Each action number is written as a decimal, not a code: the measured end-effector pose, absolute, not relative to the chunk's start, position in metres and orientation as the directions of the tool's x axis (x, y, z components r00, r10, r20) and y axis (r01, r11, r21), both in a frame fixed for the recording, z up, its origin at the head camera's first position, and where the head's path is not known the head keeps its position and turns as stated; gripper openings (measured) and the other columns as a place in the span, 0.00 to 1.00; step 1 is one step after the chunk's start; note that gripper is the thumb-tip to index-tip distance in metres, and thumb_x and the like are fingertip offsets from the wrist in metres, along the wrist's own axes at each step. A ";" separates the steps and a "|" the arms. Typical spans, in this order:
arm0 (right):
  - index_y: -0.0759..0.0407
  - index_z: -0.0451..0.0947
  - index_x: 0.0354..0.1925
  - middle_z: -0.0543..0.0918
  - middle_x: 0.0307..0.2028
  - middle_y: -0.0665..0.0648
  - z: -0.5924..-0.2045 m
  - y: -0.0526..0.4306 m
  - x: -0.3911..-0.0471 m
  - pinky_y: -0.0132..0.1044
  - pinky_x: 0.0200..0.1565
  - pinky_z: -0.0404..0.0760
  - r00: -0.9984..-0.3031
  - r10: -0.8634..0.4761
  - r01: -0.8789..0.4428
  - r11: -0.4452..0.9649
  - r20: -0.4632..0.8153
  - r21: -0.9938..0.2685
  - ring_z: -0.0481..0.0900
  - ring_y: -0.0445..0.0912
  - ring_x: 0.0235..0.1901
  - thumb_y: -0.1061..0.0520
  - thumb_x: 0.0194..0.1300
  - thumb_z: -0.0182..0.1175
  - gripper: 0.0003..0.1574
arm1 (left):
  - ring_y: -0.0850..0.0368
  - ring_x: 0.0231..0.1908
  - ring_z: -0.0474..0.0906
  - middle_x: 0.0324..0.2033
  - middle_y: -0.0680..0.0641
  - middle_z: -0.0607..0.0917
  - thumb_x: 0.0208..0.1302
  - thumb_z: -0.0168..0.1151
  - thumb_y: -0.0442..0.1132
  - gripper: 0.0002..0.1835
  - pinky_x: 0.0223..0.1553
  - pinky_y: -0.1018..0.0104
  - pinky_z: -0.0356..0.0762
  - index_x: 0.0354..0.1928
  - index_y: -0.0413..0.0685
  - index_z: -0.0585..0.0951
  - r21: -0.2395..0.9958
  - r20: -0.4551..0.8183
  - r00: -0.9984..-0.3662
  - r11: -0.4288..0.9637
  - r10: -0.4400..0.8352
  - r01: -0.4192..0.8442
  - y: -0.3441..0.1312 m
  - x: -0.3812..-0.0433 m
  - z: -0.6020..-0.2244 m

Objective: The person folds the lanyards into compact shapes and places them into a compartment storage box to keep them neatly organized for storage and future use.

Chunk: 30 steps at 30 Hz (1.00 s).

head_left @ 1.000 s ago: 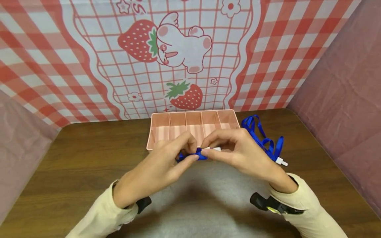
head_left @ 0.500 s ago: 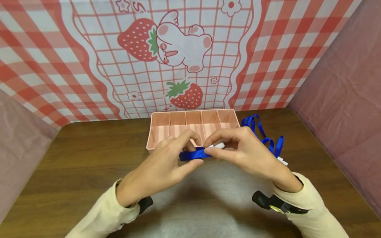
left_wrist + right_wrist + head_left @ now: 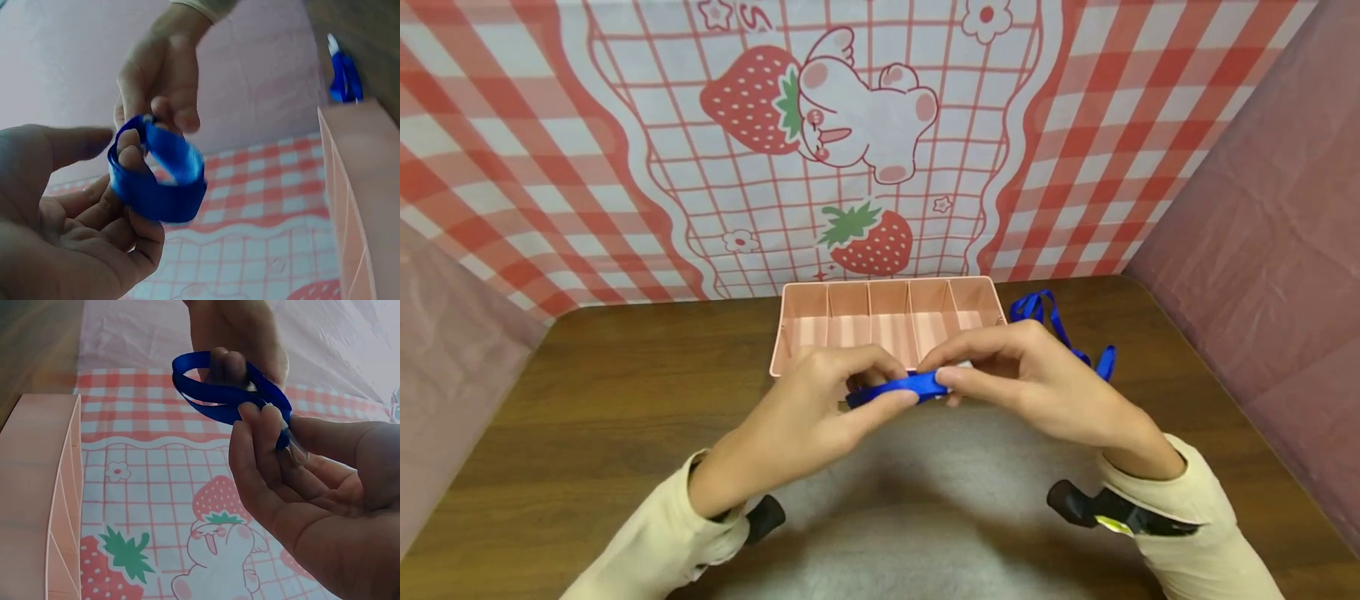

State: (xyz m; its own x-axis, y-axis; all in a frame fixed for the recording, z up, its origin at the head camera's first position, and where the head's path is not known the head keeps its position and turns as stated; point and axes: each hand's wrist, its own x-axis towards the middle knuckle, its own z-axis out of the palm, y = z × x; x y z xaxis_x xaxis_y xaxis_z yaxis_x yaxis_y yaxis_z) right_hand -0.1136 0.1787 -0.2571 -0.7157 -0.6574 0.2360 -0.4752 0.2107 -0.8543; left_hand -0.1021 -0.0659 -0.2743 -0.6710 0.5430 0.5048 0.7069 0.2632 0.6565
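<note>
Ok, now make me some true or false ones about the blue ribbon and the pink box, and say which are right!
1. The right hand pinches the blue ribbon. True.
2. The box has three compartments. False: the pink box has five.
3. Fingers of the left hand poke through the ribbon's loop. True.
4. All the ribbon is in the hands. False: more blue ribbon lies on the table.
5. The sleeves are cream. True.
</note>
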 end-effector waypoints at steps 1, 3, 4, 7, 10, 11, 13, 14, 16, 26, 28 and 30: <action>0.55 0.84 0.49 0.87 0.43 0.49 -0.258 0.178 -0.114 0.42 0.37 0.85 -0.715 -0.656 -0.478 0.207 0.241 -0.854 0.85 0.48 0.38 0.65 0.70 0.59 0.13 | 0.69 0.26 0.76 0.25 0.59 0.83 0.67 0.66 0.38 0.03 0.27 0.71 0.74 0.35 0.48 0.85 0.681 0.492 -0.685 0.253 0.537 0.687 -0.065 -0.102 -0.274; 0.57 0.84 0.49 0.87 0.44 0.51 -0.260 0.176 -0.115 0.42 0.38 0.85 -0.715 -0.649 -0.486 0.194 0.260 -0.852 0.85 0.48 0.38 0.66 0.70 0.59 0.13 | 0.68 0.23 0.76 0.23 0.60 0.82 0.69 0.64 0.38 0.04 0.24 0.71 0.71 0.35 0.49 0.85 0.727 0.472 -0.709 0.225 0.524 0.649 -0.064 -0.102 -0.275; 0.58 0.84 0.49 0.87 0.44 0.51 -0.261 0.175 -0.115 0.42 0.38 0.86 -0.719 -0.640 -0.487 0.187 0.270 -0.853 0.85 0.48 0.39 0.66 0.71 0.58 0.12 | 0.67 0.22 0.76 0.22 0.60 0.82 0.69 0.63 0.38 0.05 0.23 0.70 0.70 0.34 0.49 0.85 0.744 0.465 -0.721 0.215 0.513 0.633 -0.064 -0.102 -0.276; 0.61 0.84 0.49 0.87 0.43 0.52 -0.266 0.170 -0.115 0.40 0.38 0.86 -0.735 -0.592 -0.520 0.181 0.329 -0.835 0.86 0.46 0.39 0.66 0.71 0.57 0.12 | 0.64 0.21 0.76 0.20 0.58 0.82 0.70 0.62 0.36 0.06 0.21 0.69 0.71 0.34 0.47 0.85 0.784 0.468 -0.749 0.170 0.469 0.597 -0.061 -0.103 -0.278; 0.62 0.84 0.49 0.87 0.43 0.53 -0.270 0.163 -0.115 0.37 0.39 0.85 -0.745 -0.534 -0.570 0.199 0.400 -0.797 0.86 0.45 0.41 0.66 0.72 0.57 0.12 | 0.62 0.22 0.79 0.21 0.56 0.82 0.70 0.62 0.35 0.06 0.23 0.67 0.76 0.35 0.45 0.85 0.786 0.503 -0.759 0.146 0.412 0.601 -0.059 -0.103 -0.281; 0.62 0.84 0.49 0.87 0.43 0.53 -0.271 0.161 -0.115 0.36 0.38 0.85 -0.744 -0.516 -0.592 0.215 0.424 -0.777 0.85 0.44 0.41 0.66 0.71 0.57 0.12 | 0.62 0.22 0.79 0.21 0.56 0.83 0.70 0.62 0.34 0.06 0.23 0.67 0.76 0.34 0.44 0.85 0.777 0.522 -0.756 0.146 0.394 0.613 -0.058 -0.103 -0.282; 0.61 0.85 0.49 0.88 0.43 0.52 -0.273 0.158 -0.115 0.35 0.39 0.84 -0.745 -0.493 -0.612 0.237 0.449 -0.754 0.85 0.43 0.41 0.66 0.72 0.57 0.13 | 0.64 0.23 0.80 0.21 0.55 0.83 0.69 0.62 0.33 0.05 0.23 0.68 0.76 0.34 0.43 0.84 0.747 0.562 -0.742 0.160 0.366 0.645 -0.056 -0.104 -0.285; 0.61 0.85 0.49 0.87 0.44 0.52 -0.274 0.157 -0.114 0.35 0.39 0.84 -0.749 -0.486 -0.611 0.242 0.451 -0.754 0.85 0.43 0.42 0.65 0.72 0.57 0.12 | 0.65 0.23 0.80 0.21 0.55 0.83 0.69 0.62 0.33 0.05 0.23 0.69 0.76 0.34 0.43 0.84 0.728 0.583 -0.730 0.169 0.357 0.664 -0.055 -0.105 -0.286; 0.60 0.85 0.49 0.87 0.44 0.52 -0.274 0.155 -0.113 0.37 0.39 0.85 -0.754 -0.486 -0.600 0.238 0.442 -0.764 0.85 0.44 0.42 0.65 0.71 0.58 0.12 | 0.67 0.23 0.80 0.21 0.55 0.83 0.69 0.62 0.32 0.05 0.23 0.71 0.76 0.34 0.43 0.84 0.694 0.613 -0.708 0.189 0.350 0.694 -0.053 -0.105 -0.288; 0.60 0.84 0.48 0.86 0.44 0.52 -0.262 0.161 -0.107 0.41 0.37 0.86 -0.802 -0.475 -0.507 0.218 0.363 -0.834 0.87 0.47 0.40 0.65 0.68 0.62 0.11 | 0.68 0.27 0.78 0.27 0.56 0.83 0.66 0.66 0.36 0.04 0.28 0.72 0.76 0.40 0.44 0.81 0.598 0.618 -0.657 0.283 0.432 0.749 -0.055 -0.104 -0.284; 0.59 0.84 0.47 0.86 0.44 0.53 -0.260 0.165 -0.106 0.40 0.36 0.86 -0.810 -0.465 -0.497 0.217 0.358 -0.840 0.87 0.48 0.38 0.65 0.68 0.63 0.11 | 0.67 0.30 0.78 0.32 0.55 0.84 0.63 0.69 0.37 0.09 0.31 0.71 0.77 0.43 0.44 0.81 0.554 0.603 -0.641 0.329 0.474 0.764 -0.059 -0.104 -0.280; 0.59 0.84 0.46 0.86 0.43 0.53 -0.257 0.168 -0.106 0.40 0.35 0.86 -0.817 -0.460 -0.481 0.212 0.348 -0.851 0.87 0.48 0.36 0.66 0.67 0.64 0.10 | 0.66 0.33 0.79 0.35 0.54 0.85 0.61 0.71 0.36 0.11 0.36 0.72 0.78 0.44 0.44 0.82 0.514 0.591 -0.625 0.360 0.510 0.779 -0.063 -0.103 -0.278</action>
State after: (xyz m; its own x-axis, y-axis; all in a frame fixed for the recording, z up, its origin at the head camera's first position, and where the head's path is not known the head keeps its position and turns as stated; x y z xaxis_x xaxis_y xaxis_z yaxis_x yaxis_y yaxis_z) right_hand -0.1061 0.1675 -0.2575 -0.8169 -0.4601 0.3478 -0.4814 0.2116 -0.8506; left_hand -0.1033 -0.0629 -0.2777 -0.6252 0.5103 0.5906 0.7789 0.3599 0.5136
